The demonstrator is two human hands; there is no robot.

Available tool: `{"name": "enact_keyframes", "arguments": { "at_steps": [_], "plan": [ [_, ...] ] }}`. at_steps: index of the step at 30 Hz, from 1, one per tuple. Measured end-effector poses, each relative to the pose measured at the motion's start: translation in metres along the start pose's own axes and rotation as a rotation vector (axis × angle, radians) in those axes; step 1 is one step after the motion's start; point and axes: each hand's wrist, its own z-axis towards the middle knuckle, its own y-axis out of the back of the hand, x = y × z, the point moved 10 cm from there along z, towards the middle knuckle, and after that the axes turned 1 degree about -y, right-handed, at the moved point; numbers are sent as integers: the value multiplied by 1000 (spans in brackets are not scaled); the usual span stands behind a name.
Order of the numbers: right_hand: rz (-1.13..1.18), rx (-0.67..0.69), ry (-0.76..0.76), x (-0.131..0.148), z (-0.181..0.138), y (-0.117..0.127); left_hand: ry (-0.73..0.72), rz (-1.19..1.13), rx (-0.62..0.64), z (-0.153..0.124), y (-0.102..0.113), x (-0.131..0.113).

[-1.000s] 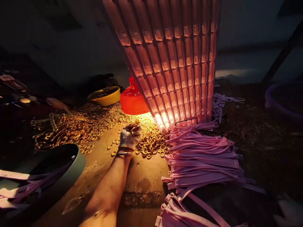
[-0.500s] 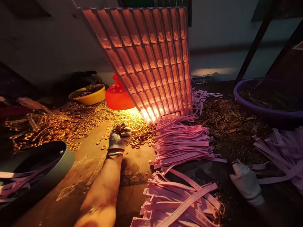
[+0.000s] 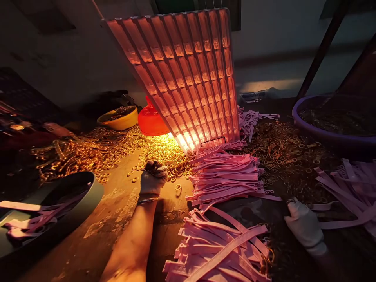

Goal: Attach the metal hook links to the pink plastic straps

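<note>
My left hand [image 3: 154, 177], in a pale glove with dark fingertips, is closed in a fist at the near edge of a heap of gold metal rings [image 3: 169, 156]. What its fingers hold, if anything, is hidden. A single ring [image 3: 178, 188] stands out on the tabletop to its right. My right hand [image 3: 304, 225], also gloved, has its fingers curled together low at the right, beside a heap of small metal clasps [image 3: 282, 147]; its grip is too dark to make out. Between the hands lie a stacked row of pink straps [image 3: 226, 176] and a looser pink strap pile [image 3: 217, 250].
A slatted translucent panel [image 3: 188, 70] leans upright behind a red lamp [image 3: 152, 120]. Yellow bowl [image 3: 120, 123], gold chains [image 3: 67, 156] and a green tub [image 3: 96, 196] with straps are left. A purple basin [image 3: 320, 131] and more straps [image 3: 349, 196] are right. Another person's hand [image 3: 58, 129] is far left.
The view has shifted slightly, so things at the left appear farther right. One ring now shows apart from the heap near my left fist. My right hand has barely moved.
</note>
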Motion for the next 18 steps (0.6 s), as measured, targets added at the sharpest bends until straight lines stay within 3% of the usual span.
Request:
{"name": "enact_keyframes", "arguments": {
  "at_steps": [5, 12, 18],
  "plan": [
    [4, -23, 24, 2, 0, 2, -43, -87, 48, -8, 1, 5],
    [33, -23, 35, 0, -1, 1, 54, -39, -22, 4, 7, 27],
    [22, -21, 37, 1, 0, 2, 5, 98, -91, 12, 3, 0]
  ]
}}
